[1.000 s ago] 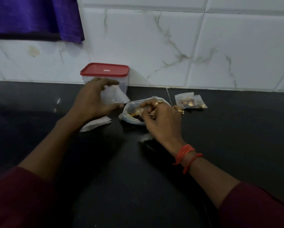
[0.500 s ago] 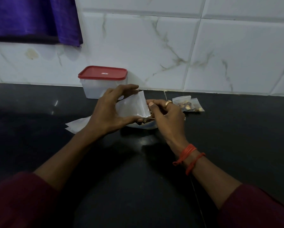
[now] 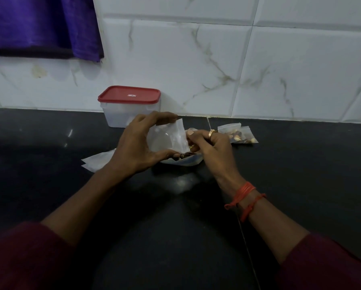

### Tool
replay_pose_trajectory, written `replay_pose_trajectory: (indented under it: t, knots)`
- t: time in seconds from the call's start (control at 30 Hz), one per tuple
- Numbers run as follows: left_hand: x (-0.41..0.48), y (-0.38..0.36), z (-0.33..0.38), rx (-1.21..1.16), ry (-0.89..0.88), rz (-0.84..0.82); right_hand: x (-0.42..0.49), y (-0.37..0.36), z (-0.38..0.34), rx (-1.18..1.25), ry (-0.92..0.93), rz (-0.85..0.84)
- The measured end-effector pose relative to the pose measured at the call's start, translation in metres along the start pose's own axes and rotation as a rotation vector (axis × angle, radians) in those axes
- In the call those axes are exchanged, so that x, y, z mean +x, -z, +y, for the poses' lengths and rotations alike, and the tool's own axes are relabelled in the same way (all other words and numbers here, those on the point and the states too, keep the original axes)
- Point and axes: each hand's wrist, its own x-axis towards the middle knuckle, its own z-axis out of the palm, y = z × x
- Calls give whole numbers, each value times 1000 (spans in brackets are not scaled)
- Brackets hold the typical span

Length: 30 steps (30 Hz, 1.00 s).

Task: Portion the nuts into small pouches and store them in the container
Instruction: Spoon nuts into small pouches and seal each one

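The left hand point(image 3: 139, 143) holds a small clear pouch point(image 3: 167, 137) up above the counter point(image 3: 50, 143), with the fingers curled over its top edge and the thumb under its bottom edge. The pouch stands on its side with its open end turned toward the right hand point(image 3: 214, 147). The right hand's fingers are bunched together at that open end, pinching a few nuts point(image 3: 191, 146) against the mouth of the pouch. How many nuts it holds is hidden by the fingers. A gold ring point(image 3: 211, 133) sits on 1 finger of this hand, and orange threads point(image 3: 244, 197) are tied round the wrist.

Directly under both hands lies a larger plastic bag point(image 3: 188, 162) of nuts, open on the counter and partly covered by the hands. Left of it, just beside the left wrist, a few empty flat pouches point(image 3: 98, 162) lie in a loose stack. To the right of the right hand, 2 filled pouches point(image 3: 238, 135) rest on the counter, overlapping each other, with brown and pale nuts showing through.

The container point(image 3: 121, 116) stands at the back of the counter against the tiled wall point(image 3: 217, 59), behind the left hand, with its red lid point(image 3: 129, 94) on. A purple cloth point(image 3: 39, 24) hangs at the upper left. Dark red sleeves point(image 3: 25, 258) cover both forearms near the bottom edge.
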Motion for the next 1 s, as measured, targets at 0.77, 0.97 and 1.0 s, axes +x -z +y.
replay_pose_trajectory:
  t: [0.77,0.97,1.0]
  knots:
    - [2,-15,12,-510,487,37,-11,-8,2,-484,297,77]
    - [2,-15,10,-625,599,-6,-10,-8,2,-428,202,49]
    - [1,-14,9,-633,609,-15,-10,-8,1,-424,197,41]
